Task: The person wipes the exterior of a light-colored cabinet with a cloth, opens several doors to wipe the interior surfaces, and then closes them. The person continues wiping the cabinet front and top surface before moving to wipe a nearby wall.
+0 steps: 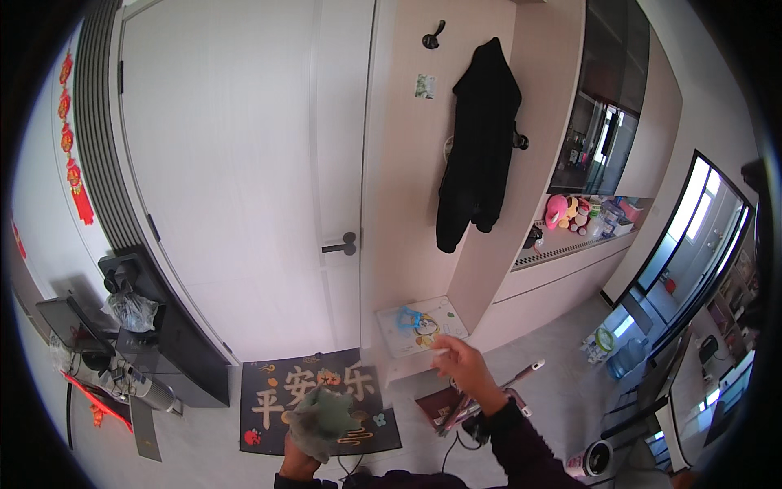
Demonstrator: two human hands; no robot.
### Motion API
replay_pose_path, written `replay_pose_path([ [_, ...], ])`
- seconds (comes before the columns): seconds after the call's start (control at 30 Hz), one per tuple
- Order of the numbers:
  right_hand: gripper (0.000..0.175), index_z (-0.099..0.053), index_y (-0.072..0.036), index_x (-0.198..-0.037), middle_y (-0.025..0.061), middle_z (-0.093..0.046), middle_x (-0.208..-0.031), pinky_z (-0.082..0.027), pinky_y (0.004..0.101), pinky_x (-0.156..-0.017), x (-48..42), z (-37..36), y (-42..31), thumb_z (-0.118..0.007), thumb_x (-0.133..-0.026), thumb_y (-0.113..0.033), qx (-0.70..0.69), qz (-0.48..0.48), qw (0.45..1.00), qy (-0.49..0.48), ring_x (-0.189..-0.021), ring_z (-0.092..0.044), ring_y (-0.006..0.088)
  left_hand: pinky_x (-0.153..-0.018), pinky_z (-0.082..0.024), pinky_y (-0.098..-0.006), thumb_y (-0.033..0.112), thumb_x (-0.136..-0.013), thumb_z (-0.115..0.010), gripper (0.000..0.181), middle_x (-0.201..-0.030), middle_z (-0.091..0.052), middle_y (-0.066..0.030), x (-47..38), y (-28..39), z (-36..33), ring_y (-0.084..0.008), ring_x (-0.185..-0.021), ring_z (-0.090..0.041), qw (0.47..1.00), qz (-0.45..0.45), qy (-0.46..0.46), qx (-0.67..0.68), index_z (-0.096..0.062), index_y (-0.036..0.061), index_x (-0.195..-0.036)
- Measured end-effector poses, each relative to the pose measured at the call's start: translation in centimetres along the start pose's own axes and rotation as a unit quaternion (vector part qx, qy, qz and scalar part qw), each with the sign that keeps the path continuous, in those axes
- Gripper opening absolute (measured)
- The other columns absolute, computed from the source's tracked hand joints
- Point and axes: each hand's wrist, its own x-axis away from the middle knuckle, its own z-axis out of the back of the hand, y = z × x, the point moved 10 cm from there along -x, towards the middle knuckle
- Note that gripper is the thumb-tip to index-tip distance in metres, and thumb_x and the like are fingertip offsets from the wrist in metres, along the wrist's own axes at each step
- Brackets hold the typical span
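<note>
My left hand (300,459) is wrapped around a bunched grey-green cloth (327,422), held above the dark doormat (317,397). My right hand (461,367) is raised with its fingers apart and curved, over the near edge of a small white table (394,348). On that table, which bears a cartoon print, lies a light blue plastic item (408,318). A closed pale door (244,183) with a black lever handle (340,244) stands ahead of me.
A black garment (479,140) hangs on the wall. A dark red box (437,403) and pinkish poles (519,373) lie near my right arm. Dark cables run over the floor. A black cabinet (189,367) stands left, and a blue water jug (626,357) right.
</note>
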Motion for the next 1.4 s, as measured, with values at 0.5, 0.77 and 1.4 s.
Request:
replay_pose_path([
  [0.5,0.074,-0.049,-0.007,-0.151,0.0142,-0.066,-0.133,-0.051,0.0391,-0.103,-46.7,7.6,-5.6,-0.074,-0.081,0.002,0.281,0.183,0.923,0.189,-0.121,-0.064,0.0292,-0.104,-0.052,-0.0587,0.006,-0.074,-0.075,0.075,-0.119,-0.066,-0.0083,-3.4,-8.4,21.0,-0.04,-0.131,-0.054,0.88,-0.134,0.199,0.409,-0.054,0.005,-0.146],
  [0.77,0.074,-0.041,-0.008,-0.155,0.0185,-0.061,-0.138,-0.052,0.0405,-0.101,-62.8,23.3,-3.5,-0.062,-0.085,0.004,0.233,0.068,0.887,0.393,-0.124,-0.062,0.0327,-0.106,-0.046,-0.0687,0.007,-0.082,-0.067,0.074,-0.136,-0.063,-0.0128,-19.3,-8.6,20.3,-0.038,-0.155,-0.025,0.92,-0.147,0.133,0.338,-0.05,0.0165,-0.153],
  [1.4,0.07,-0.05,0.003,-0.147,0.0236,-0.042,-0.157,-0.037,0.0436,-0.121,-60.3,24.1,0.3,-0.061,-0.078,0.01,0.461,0.247,0.74,0.422,-0.144,-0.042,0.0423,-0.105,-0.048,-0.0643,0.021,-0.089,-0.069,0.07,-0.146,-0.055,-0.0142,-32.0,-6.0,14.6,-0.0368,-0.148,-0.036,0.942,-0.066,0.114,0.308,-0.047,0.0152,-0.155],
])
